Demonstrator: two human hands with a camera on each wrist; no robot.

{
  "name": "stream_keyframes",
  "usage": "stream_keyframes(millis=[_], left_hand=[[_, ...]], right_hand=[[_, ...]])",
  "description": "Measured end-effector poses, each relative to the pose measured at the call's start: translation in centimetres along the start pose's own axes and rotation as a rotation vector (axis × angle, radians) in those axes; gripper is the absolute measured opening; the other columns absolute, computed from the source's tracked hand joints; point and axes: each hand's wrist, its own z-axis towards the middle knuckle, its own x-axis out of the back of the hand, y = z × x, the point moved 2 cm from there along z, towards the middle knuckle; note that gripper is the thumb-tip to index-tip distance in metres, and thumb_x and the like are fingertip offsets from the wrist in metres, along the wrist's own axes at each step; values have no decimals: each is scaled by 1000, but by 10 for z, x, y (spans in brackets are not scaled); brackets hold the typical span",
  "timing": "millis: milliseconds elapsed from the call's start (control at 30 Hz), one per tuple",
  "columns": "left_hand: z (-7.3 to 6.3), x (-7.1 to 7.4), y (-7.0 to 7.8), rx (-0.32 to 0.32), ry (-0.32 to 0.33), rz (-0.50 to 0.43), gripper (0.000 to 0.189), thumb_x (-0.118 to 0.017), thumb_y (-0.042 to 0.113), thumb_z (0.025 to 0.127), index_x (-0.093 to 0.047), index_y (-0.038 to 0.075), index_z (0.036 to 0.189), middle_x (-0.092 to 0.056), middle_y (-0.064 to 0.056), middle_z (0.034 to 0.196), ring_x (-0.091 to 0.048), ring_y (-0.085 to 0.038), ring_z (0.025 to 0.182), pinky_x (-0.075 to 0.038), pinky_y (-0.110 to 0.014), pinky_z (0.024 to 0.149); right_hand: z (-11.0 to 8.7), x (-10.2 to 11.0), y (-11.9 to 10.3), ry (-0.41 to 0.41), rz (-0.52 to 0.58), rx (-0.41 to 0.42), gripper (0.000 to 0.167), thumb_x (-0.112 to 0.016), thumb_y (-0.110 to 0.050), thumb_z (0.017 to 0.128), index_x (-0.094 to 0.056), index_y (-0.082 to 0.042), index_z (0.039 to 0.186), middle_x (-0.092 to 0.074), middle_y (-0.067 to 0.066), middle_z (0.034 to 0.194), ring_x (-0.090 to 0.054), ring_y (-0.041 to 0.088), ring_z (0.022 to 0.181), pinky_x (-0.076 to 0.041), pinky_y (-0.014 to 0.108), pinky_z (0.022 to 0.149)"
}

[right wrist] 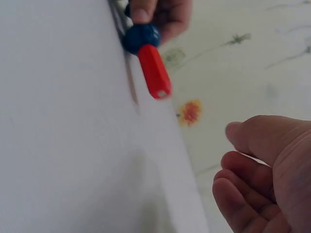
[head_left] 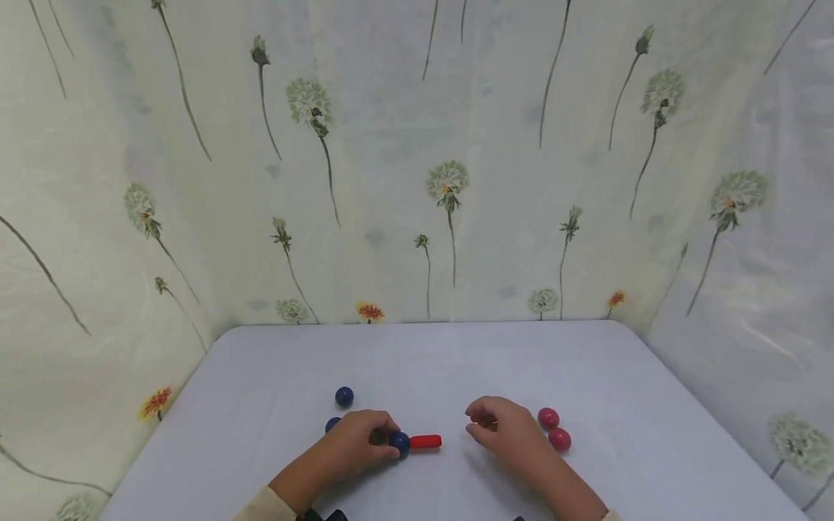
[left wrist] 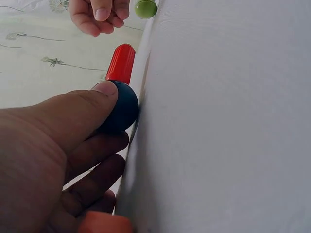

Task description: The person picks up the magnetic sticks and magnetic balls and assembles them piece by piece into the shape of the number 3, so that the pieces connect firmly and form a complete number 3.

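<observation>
My left hand (head_left: 357, 441) pinches a dark blue ball (head_left: 400, 443) between thumb and fingers, low over the white table. A short red ridged rod (head_left: 426, 441) sticks out of the ball toward the right; in the right wrist view its free end (right wrist: 163, 92) shows a pale spot. Apart from the rod, my right hand (head_left: 510, 433) hovers with loosely bent fingers and nothing between them. Beside the left hand are two more blue balls, one in full view (head_left: 344, 396) and one partly hidden (head_left: 332, 423).
Two pinkish-red balls, one farther back (head_left: 549, 417) and one nearer (head_left: 559, 439), lie just right of the right hand. A green ball (left wrist: 146, 8) is near that hand. An orange-red piece (left wrist: 104, 222) shows at the left wrist view's bottom edge. Flowered curtains (head_left: 391, 145) surround the table (head_left: 521, 354).
</observation>
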Motion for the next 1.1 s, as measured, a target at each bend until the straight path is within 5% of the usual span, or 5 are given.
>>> stream_keyframes(millis=[433,733,1100], left_hand=[[0,-2,-1,-26,8,10,23,-87,33,87,-73,30,104,-67,17,98,-59,-8,94,-54,-40,92],[1,-6,-3,-28,7,-9,22,-87,34,87,-73,31,104,-68,18,99,-60,-7,96,-53,-41,94],[-1,0,-3,-20,6,-15,23,-86,31,87,-74,29,107,-69,17,101,-62,-8,99,-55,-44,98]], right_hand=[[-11,55,43,89,-146,-134,26,-79,-25,94,-74,-14,118,-73,-2,110,-68,18,101,-59,46,92],[-22,73,64,66,-101,-218,28,-77,-19,94,-71,-9,120,-71,1,101,-64,15,80,-58,32,69],[-17,68,63,28,-209,-199,35,-83,-30,90,-74,-13,120,-70,-2,101,-63,16,93,-60,44,89]])
